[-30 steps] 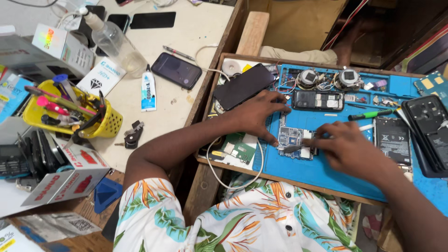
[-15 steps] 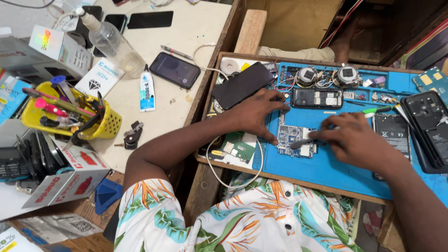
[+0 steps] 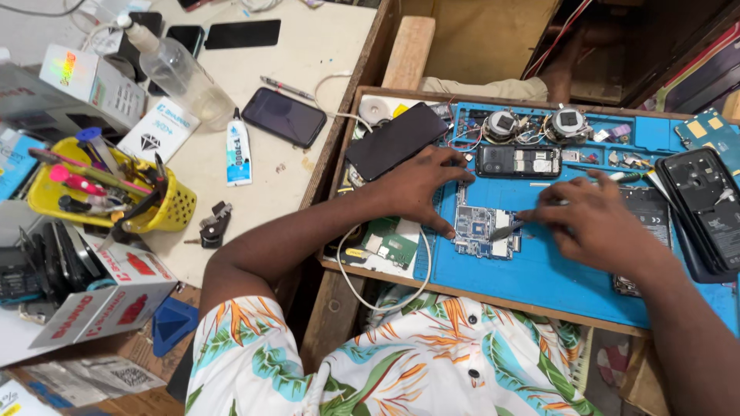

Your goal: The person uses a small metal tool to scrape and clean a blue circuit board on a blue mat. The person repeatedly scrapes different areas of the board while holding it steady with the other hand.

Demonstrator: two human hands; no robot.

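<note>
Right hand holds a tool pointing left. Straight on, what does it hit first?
The right hand aims its tool tip at the circuit board; it looks already on it. Past that, likely the left hand's fingertips.

The left hand point(image 3: 420, 189) lies flat on the blue work mat point(image 3: 539, 277), fingertips pinning the left edge of a small circuit board point(image 3: 482, 229); the right hand point(image 3: 593, 219) holds tweezers point(image 3: 505, 229) whose tips touch the board; a black phone point(image 3: 395, 140) lies just beyond the left hand; a yellow tool basket point(image 3: 166, 208) stands far left.

Circuit board point(image 3: 482, 229) on mat point(image 3: 539, 273)
</note>
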